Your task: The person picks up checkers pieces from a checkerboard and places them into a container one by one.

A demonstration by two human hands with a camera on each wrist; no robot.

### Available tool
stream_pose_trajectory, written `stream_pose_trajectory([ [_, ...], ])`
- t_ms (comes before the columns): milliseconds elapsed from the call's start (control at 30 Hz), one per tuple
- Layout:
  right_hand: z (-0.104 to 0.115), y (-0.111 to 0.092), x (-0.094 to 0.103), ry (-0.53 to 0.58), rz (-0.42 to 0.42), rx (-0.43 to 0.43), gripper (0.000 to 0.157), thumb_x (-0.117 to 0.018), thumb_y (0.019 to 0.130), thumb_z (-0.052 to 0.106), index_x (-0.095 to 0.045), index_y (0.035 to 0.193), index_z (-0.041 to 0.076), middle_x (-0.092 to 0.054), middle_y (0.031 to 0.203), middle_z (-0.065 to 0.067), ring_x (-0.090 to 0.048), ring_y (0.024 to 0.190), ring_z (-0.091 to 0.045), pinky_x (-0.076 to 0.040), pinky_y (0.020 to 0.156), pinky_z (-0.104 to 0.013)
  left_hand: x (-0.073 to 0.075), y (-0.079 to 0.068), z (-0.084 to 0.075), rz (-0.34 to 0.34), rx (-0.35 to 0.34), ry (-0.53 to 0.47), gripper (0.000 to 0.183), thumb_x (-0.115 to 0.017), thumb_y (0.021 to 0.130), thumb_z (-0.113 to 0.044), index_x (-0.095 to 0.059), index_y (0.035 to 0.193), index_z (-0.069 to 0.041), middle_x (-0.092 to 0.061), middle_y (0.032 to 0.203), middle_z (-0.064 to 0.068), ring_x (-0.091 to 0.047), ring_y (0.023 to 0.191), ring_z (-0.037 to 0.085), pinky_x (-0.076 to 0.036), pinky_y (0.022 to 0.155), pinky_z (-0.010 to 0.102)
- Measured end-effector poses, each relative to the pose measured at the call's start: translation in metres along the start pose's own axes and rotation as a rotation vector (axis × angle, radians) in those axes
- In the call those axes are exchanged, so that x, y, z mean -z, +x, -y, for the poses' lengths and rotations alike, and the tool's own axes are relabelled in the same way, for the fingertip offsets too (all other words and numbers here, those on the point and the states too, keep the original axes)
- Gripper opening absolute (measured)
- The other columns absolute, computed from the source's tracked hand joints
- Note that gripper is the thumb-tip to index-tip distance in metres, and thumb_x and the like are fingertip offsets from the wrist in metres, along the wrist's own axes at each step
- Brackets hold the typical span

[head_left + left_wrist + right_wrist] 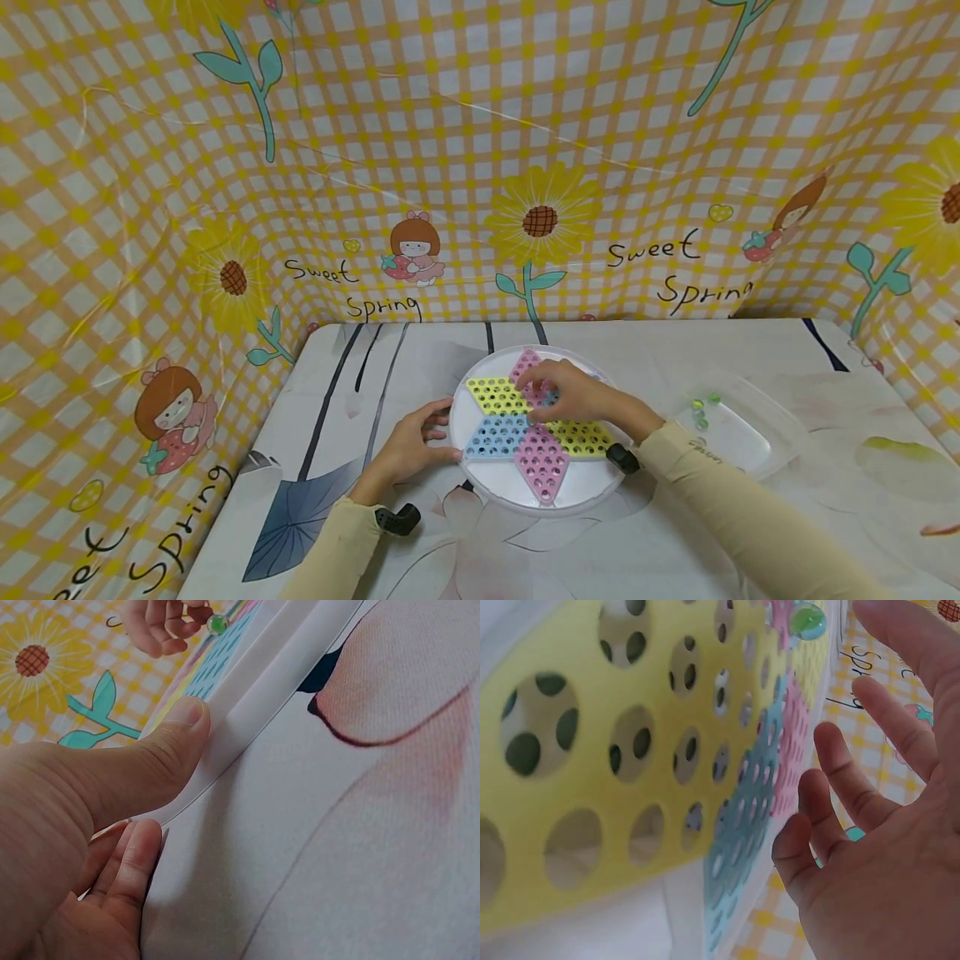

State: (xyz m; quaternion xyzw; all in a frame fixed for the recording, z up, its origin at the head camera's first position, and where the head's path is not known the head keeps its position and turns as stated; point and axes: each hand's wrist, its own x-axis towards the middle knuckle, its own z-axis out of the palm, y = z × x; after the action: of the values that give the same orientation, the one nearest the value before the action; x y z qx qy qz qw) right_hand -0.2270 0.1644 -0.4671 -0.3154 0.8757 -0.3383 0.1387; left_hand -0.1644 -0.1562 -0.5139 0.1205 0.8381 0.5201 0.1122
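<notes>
A round white Chinese checkers board [480,492] with a pink, yellow and blue star of holes lies on the table. My left hand [412,442] holds its left rim; in the left wrist view the thumb [176,735] lies against the rim, with other fingers lower down. Over the star's upper middle is my right hand [562,392], its fingers bent loosely and spread apart. A green-swirled glass marble [808,621] shows near its fingertips in the right wrist view, with a gap between them. The right thumb is out of that view.
To the board's right stands a clear plastic tray [780,417] with several green marbles [701,414]. A checked cloth wall [465,167] rises behind and beside the table [600,550]. Black wrist devices [397,520] sit on both sleeves.
</notes>
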Motion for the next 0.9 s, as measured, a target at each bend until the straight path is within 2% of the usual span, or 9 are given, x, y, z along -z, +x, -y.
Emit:
stream_pose_trajectory([
  [133, -0.0024, 0.0010, -0.0042, -0.026, 0.011, -0.052, 0.035, -0.083, 0.087, 0.027, -0.071, 0.119, 0.020, -0.059, 0.119, -0.006, -0.046, 0.113, -0.029, -0.042, 0.096, -0.052, 0.0003, 0.0007, 0.0016, 0.005, 0.011, 0.015, 0.088, -0.092, 0.076, -0.010, -0.048, 0.152, -0.010, -0.062, 0.129, 0.012, -0.064, 0.112, 0.028, -0.052, 0.099, 0.041],
  [300, -0.0042, 0.0014, -0.0084, -0.036, 0.019, -0.056, 0.024, -0.084, 0.086, 0.025, -0.074, 0.108, 0.021, -0.059, 0.114, -0.004, -0.045, 0.110, -0.029, -0.040, 0.094, -0.049, 0.0002, 0.0003, 0.0019, 0.012, 0.024, 0.018, 0.089, -0.092, 0.076, -0.012, -0.048, 0.153, -0.013, -0.062, 0.130, 0.010, -0.063, 0.113, 0.026, -0.052, 0.100, 0.039],
  [467, -0.0039, 0.0006, -0.0093, -0.042, 0.023, -0.045, 0.016, -0.084, 0.085, 0.022, -0.074, 0.098, 0.022, -0.058, 0.107, -0.001, -0.043, 0.108, -0.028, -0.036, 0.091, -0.046, 0.0001, -0.0004, 0.0009, 0.005, 0.000, 0.013, 0.088, -0.092, 0.076, -0.010, -0.048, 0.152, -0.010, -0.063, 0.130, 0.013, -0.064, 0.114, 0.029, -0.052, 0.099, 0.042],
  [600, -0.0042, -0.0007, -0.0096, -0.041, 0.028, -0.046, 0.014, -0.085, 0.084, 0.019, -0.073, 0.091, 0.024, -0.058, 0.105, 0.001, -0.044, 0.108, -0.028, -0.035, 0.092, -0.047, -0.0008, 0.0003, 0.0021, -0.004, -0.008, 0.002, 0.087, -0.091, 0.077, -0.006, -0.048, 0.152, -0.008, -0.063, 0.130, 0.015, -0.063, 0.114, 0.032, -0.052, 0.100, 0.046],
  [767, -0.0051, -0.0021, -0.0102, -0.047, 0.034, -0.057, 0.015, -0.086, 0.084, 0.020, -0.073, 0.090, 0.025, -0.056, 0.106, 0.002, -0.043, 0.109, -0.029, -0.035, 0.093, -0.047, -0.0019, 0.0006, 0.0030, -0.015, -0.005, -0.016, 0.088, -0.090, 0.076, -0.001, -0.046, 0.153, -0.005, -0.062, 0.131, 0.018, -0.063, 0.114, 0.036, -0.050, 0.100, 0.050],
  [900, -0.0058, -0.0022, -0.0105, -0.052, 0.035, -0.059, 0.015, -0.086, 0.084, 0.021, -0.073, 0.090, 0.025, -0.055, 0.107, 0.002, -0.043, 0.109, -0.030, -0.036, 0.092, -0.047, -0.0018, 0.0003, 0.0020, -0.016, -0.002, -0.018, 0.087, -0.090, 0.076, -0.001, -0.047, 0.152, -0.006, -0.063, 0.130, 0.017, -0.063, 0.113, 0.035, -0.051, 0.100, 0.050],
])
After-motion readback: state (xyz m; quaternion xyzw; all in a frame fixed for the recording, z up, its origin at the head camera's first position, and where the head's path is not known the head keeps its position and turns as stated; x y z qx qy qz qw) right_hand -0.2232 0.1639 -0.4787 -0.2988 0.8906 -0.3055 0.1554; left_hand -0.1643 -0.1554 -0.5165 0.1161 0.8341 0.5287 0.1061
